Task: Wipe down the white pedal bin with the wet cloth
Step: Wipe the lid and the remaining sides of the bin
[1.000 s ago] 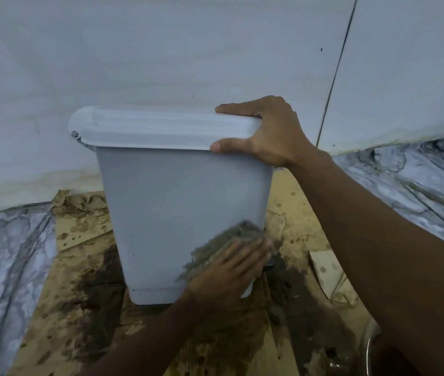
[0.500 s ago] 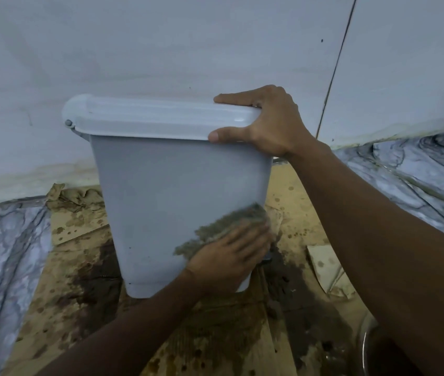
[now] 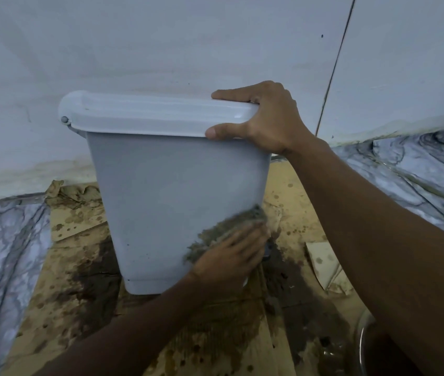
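Observation:
The white pedal bin (image 3: 161, 202) stands upright on wet cardboard with its lid closed. My right hand (image 3: 265, 120) grips the lid's right end, fingers over the top and thumb on the front edge. My left hand (image 3: 229, 260) presses a dirty brownish wet cloth (image 3: 231, 226) flat against the lower right of the bin's front wall. Part of the cloth sticks out above my fingers; the rest is hidden under the hand.
Stained, wet cardboard (image 3: 79, 299) covers the floor under the bin. Marbled floor (image 3: 1, 253) lies at left and right. A white wall (image 3: 188, 44) stands close behind. A metal bowl rim (image 3: 362, 348) shows at the lower right. A crumpled cardboard scrap (image 3: 324, 264) lies to the right.
My left hand with the cloth has stayed on the bin's lower right front, rubbing over a small patch. The right hand keeps its hold on the lid; the view has shifted slightly.

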